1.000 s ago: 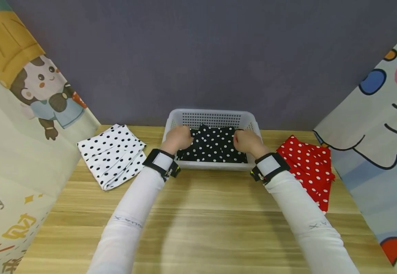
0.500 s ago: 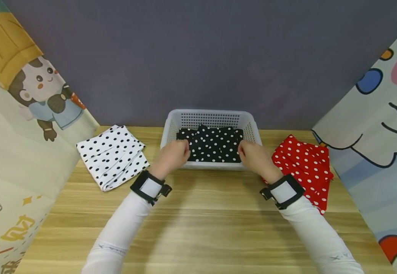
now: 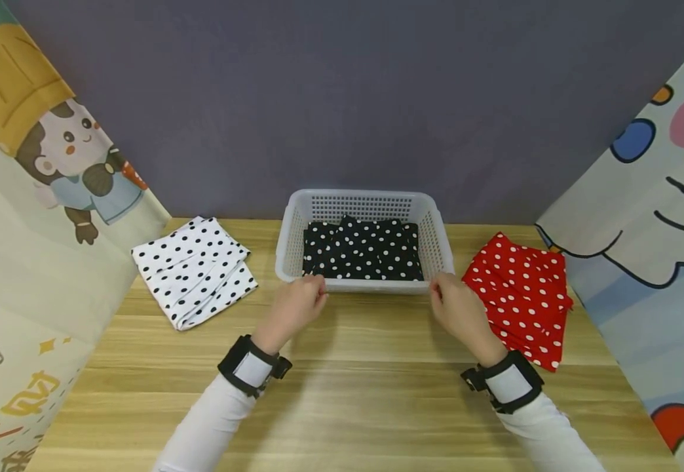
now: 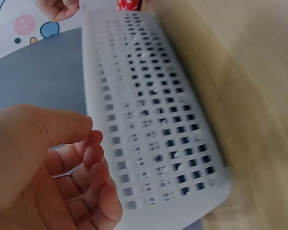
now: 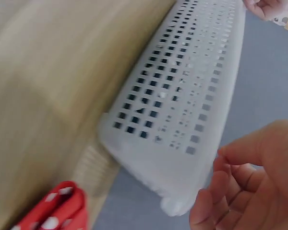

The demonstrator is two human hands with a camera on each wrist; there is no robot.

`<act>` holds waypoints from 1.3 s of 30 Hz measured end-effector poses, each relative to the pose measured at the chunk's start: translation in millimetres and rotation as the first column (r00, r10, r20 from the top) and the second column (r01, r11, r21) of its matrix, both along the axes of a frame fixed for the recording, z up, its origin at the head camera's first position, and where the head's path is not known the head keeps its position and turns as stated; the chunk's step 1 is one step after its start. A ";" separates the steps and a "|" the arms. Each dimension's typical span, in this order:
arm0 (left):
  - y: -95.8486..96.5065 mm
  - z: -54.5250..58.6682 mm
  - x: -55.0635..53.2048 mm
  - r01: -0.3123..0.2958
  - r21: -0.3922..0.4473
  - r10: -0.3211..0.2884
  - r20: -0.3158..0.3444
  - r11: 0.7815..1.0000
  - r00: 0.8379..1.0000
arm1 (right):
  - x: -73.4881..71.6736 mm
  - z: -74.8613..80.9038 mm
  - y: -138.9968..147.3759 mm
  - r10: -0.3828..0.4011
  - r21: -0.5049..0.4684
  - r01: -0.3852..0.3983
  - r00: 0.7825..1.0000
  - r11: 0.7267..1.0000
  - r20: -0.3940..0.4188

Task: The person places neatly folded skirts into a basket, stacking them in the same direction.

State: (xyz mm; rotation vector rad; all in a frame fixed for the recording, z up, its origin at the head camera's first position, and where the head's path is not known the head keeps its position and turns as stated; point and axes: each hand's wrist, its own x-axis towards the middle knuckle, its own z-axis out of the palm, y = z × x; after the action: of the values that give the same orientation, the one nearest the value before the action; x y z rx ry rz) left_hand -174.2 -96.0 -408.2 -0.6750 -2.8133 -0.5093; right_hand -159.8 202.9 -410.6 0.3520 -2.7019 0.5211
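A black cloth with white dots [image 3: 371, 249] lies folded inside the white plastic basket [image 3: 365, 286]. By the basket's front rim, toward its left end, is my left hand [image 3: 295, 305]. In the left wrist view its fingers [image 4: 97, 175] curl loosely with the thumb near the index fingertip, and nothing is between them. My right hand [image 3: 458, 308] is at the front right corner of the basket, also loosely curled around nothing in the right wrist view. Whether either hand touches the rim, I cannot tell.
To the left lies a folded white cloth with black dots [image 3: 194, 272]. A red cloth with white dots [image 3: 521, 298] lies to the right, beside my right hand. The wooden table [image 3: 371, 380] ends at a grey wall [image 3: 348, 111] behind the basket.
Both hands have drawn back out of the basket toward the person and stand a little farther apart. The black dotted cloth stays in the basket.
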 end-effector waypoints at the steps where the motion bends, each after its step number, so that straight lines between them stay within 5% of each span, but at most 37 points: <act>1: -0.6 -2.8 2.6 0.001 -0.003 -0.001 0.009 1.000 1.000 | 2.2 -2.7 2.2 -0.005 -0.007 0.005 1.000 1.000 0.003; 9: -3.9 -21.7 18.1 0.023 -0.046 -0.022 0.041 0.999 0.999 | 7.7 -26.0 29.3 -0.118 -0.011 0.119 0.993 0.993 0.025; 15: -6.2 -27.4 24.4 0.022 -0.029 -0.021 0.031 0.999 0.999 | -3.1 -38.0 56.1 -0.251 -0.028 0.256 0.962 0.966 0.107; 19: -7.6 -31.6 24.9 0.035 -0.040 -0.034 0.031 0.999 0.999 | -12.5 -48.0 78.9 -0.355 0.057 0.352 0.905 0.934 0.233; 26: -10.0 -42.2 28.5 0.142 -0.061 -0.139 0.044 0.988 0.989 | -25.8 -48.8 103.7 -0.497 0.218 0.453 0.705 0.865 0.506; 31: -9.3 -47.3 32.4 0.180 -0.071 -0.173 0.096 0.981 0.980 | -32.8 -49.2 114.1 -0.505 0.256 0.452 0.609 0.854 0.611; 34: -8.1 -49.7 34.1 0.188 -0.072 -0.180 0.105 0.980 0.978 | -35.3 -53.1 115.7 -0.503 0.270 0.444 0.574 0.855 0.646; 39: -6.8 -51.2 36.4 0.180 -0.067 -0.172 0.117 0.981 0.978 | -35.5 -57.6 114.7 -0.504 0.280 0.435 0.579 0.856 0.641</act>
State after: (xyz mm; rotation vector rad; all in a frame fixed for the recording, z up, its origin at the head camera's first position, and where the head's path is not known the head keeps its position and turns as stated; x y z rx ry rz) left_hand -137.8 -102.8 -459.4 -0.9466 -2.9045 -0.4830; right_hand -195.3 317.6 -468.2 -0.7107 -3.3514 0.4137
